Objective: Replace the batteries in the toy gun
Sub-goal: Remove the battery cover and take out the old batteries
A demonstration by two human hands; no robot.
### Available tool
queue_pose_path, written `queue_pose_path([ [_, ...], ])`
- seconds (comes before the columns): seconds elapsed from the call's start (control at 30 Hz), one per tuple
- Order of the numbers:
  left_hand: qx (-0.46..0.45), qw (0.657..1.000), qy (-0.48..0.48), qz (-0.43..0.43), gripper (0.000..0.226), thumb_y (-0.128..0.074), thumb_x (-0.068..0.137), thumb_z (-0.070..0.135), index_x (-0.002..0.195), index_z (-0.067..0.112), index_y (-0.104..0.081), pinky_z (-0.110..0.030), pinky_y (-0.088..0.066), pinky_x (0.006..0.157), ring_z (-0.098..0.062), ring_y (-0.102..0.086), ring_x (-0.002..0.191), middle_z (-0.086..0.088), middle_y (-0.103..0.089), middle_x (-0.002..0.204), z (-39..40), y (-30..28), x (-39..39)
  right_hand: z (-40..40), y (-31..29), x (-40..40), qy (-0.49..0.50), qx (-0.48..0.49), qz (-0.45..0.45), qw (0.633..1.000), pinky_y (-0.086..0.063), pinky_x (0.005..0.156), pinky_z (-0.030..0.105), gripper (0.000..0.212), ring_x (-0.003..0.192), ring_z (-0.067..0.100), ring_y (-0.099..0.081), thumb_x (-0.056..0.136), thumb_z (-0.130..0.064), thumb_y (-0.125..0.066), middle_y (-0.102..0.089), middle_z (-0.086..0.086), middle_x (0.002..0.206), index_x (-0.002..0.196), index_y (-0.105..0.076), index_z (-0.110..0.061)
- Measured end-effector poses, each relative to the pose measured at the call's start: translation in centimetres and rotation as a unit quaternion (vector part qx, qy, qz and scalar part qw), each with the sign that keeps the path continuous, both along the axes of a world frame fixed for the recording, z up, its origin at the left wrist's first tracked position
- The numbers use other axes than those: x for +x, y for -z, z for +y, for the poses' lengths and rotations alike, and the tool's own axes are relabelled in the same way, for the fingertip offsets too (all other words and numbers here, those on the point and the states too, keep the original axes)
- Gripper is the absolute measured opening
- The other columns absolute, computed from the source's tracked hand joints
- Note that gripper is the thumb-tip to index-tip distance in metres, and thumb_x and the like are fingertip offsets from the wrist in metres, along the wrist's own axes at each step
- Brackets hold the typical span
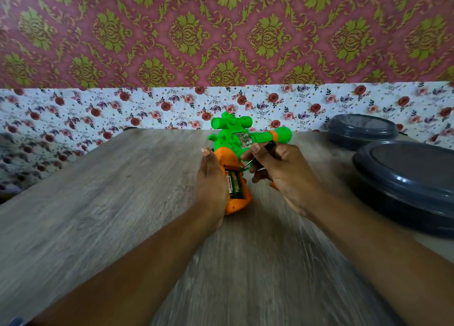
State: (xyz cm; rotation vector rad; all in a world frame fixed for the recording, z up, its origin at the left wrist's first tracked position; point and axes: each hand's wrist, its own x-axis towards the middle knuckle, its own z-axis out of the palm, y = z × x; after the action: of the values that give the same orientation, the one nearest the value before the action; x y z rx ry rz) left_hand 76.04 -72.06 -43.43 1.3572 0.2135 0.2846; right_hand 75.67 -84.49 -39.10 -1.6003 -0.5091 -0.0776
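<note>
A green toy gun (231,139) with an orange grip (242,203) rests on the wooden table (110,203), muzzle pointing right. The grip's battery compartment is uncovered and batteries (234,183) lie inside it. My left hand (212,178) wraps the grip from the left side. My right hand (280,173) is closed around a small screwdriver (270,145), its black handle sticking up past the fingers and its thin metal tip near the top of the compartment. A small orange piece (274,185) shows under my right hand.
Two dark grey round lidded containers stand at the right, one near (405,178) and one farther back (363,129). A floral cloth (73,119) covers the surface behind the table, below a patterned wall.
</note>
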Motion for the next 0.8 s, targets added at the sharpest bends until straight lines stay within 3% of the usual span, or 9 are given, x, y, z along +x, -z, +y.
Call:
queue_pose_path([
  [0.1,0.005,1.0,-0.003,0.001,0.101,-0.023,0.061,0.09,0.138,0.027,-0.043,-0.046,-0.055,0.082,-0.026,-0.069,0.093,-0.013,-0.065,0.114,-0.1,0.2,-0.2,0.5,0.1,-0.1,-0.022,0.033,-0.002,0.999,-0.056,0.058,0.022,0.017,0.058,0.01,-0.061,0.092,-0.005,-0.049,-0.061,0.009,0.072,0.083,-0.063,-0.001],
  [0.23,-0.009,1.0,-0.009,-0.009,0.074,-0.014,0.088,0.069,0.129,0.019,-0.049,-0.034,-0.052,0.069,-0.024,-0.068,0.081,-0.017,-0.066,0.106,-0.1,-0.2,-0.2,0.7,0.6,0.2,-0.032,0.053,-0.008,0.998,-0.058,0.067,0.024,0.017,0.069,0.016,-0.064,0.091,0.002,-0.049,-0.064,0.011,0.078,0.081,-0.059,-0.008],
  [0.33,-0.019,1.0,-0.006,-0.001,0.074,-0.014,0.088,0.068,0.129,0.019,-0.05,-0.036,-0.053,0.071,-0.026,-0.068,0.089,-0.018,-0.066,0.11,-0.1,0.0,0.1,0.7,0.9,0.1,-0.043,0.058,-0.004,0.997,-0.058,0.069,0.023,0.018,0.073,0.016,-0.066,0.09,0.005,-0.047,-0.066,0.012,0.083,0.083,-0.057,-0.008],
  [0.4,-0.027,1.0,0.002,0.001,0.076,-0.014,0.088,0.069,0.123,0.016,-0.055,-0.038,-0.053,0.07,-0.026,-0.069,0.085,-0.019,-0.067,0.108,-0.2,-0.3,-0.1,0.8,1.2,0.3,-0.035,0.031,-0.018,0.999,-0.058,0.071,0.025,0.017,0.072,0.013,-0.066,0.09,0.002,-0.05,-0.066,0.007,0.082,0.083,-0.06,-0.01],
  [0.5,-0.044,0.999,0.015,-0.003,0.071,-0.016,0.091,0.065,0.106,0.011,-0.059,-0.049,-0.051,0.08,-0.025,-0.069,0.072,-0.02,-0.067,0.095,-0.4,-0.6,-0.4,0.7,1.7,0.6,0.022,-0.074,-0.113,0.991,-0.057,0.076,0.038,0.016,0.079,0.018,-0.066,0.089,-0.011,-0.057,-0.068,0.002,0.083,0.079,-0.064,-0.021],
  [0.63,-0.037,0.999,0.007,0.004,0.053,-0.016,0.094,0.06,0.08,0.025,-0.054,-0.049,-0.053,0.079,-0.03,-0.066,0.08,-0.017,-0.066,0.089,-0.6,-0.8,-0.8,0.2,1.9,0.6,0.055,-0.134,-0.162,0.976,-0.054,0.069,0.034,0.012,0.071,0.011,-0.064,0.09,-0.019,-0.057,-0.068,0.003,0.081,0.09,-0.067,-0.013],
  [0.7,-0.039,0.999,0.0,0.005,0.053,-0.017,0.093,0.061,0.085,0.024,-0.055,-0.051,-0.053,0.082,-0.033,-0.066,0.085,-0.019,-0.066,0.095,-0.6,-0.9,-0.9,0.1,1.9,0.5,0.051,-0.14,-0.166,0.975,-0.054,0.069,0.033,0.012,0.073,0.011,-0.063,0.09,-0.017,-0.057,-0.069,0.002,0.082,0.091,-0.068,-0.012],
  [0.8,-0.031,1.0,0.004,0.0,0.061,-0.017,0.092,0.063,0.113,0.019,-0.055,-0.052,-0.054,0.086,-0.034,-0.067,0.096,-0.02,-0.066,0.109,-0.5,-0.7,-0.7,0.2,2.0,0.3,0.055,-0.124,-0.179,0.975,-0.054,0.07,0.035,0.01,0.071,0.014,-0.064,0.089,-0.014,-0.057,-0.067,0.0,0.08,0.089,-0.067,-0.011],
])
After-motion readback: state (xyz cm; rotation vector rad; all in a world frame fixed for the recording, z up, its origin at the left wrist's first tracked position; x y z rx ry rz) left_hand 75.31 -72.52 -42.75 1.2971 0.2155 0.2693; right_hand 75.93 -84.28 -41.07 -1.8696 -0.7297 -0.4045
